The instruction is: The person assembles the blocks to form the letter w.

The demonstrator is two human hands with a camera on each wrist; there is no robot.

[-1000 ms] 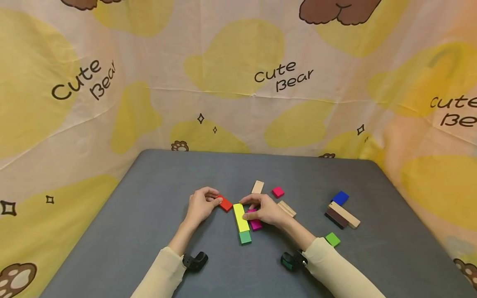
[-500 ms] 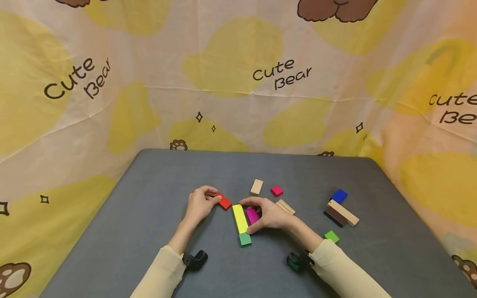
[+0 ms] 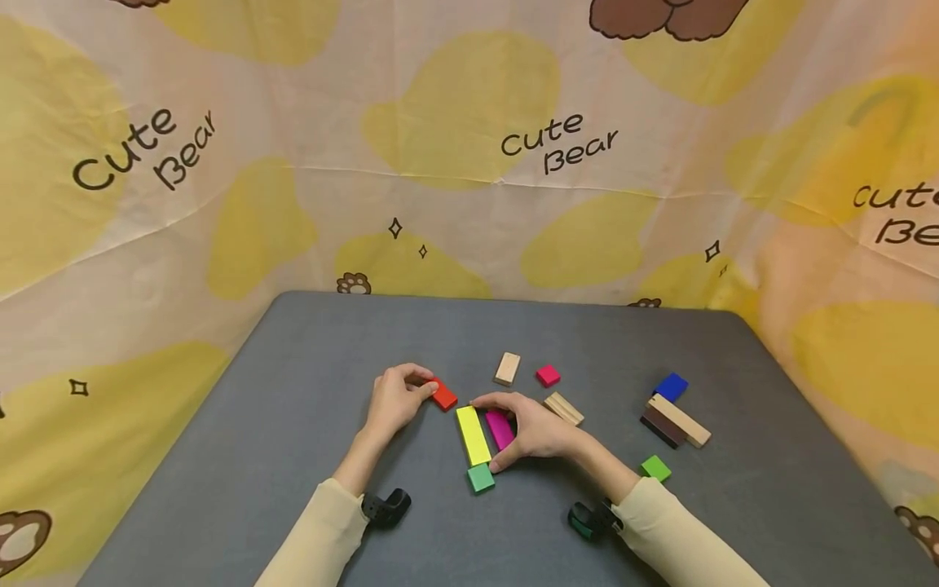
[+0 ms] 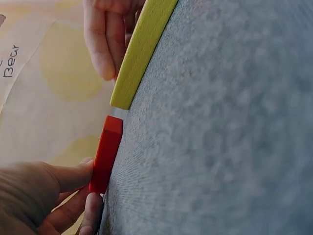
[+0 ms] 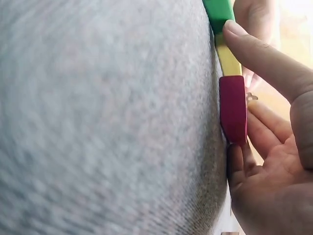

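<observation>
My left hand pinches a small red block lying on the grey table, thumb on its side in the left wrist view. My right hand spans a long yellow block lengthwise. Its index fingertip is at the far end and its thumb at the near corner, where a green block meets the yellow one. Under the right palm lies a magenta block, partly hidden in the head view. A narrow gap separates red from yellow in the left wrist view.
Beyond the right hand lie a plain wooden block, a pinkish-red block and grooved wooden pieces. Farther right are a blue block, a long wooden block, a dark brown block and a light green block.
The right thumb has slid from the yellow block's side to its near end. The yellow and green blocks have shifted slightly toward me, the green one turning a little. The left hand keeps its hold.
</observation>
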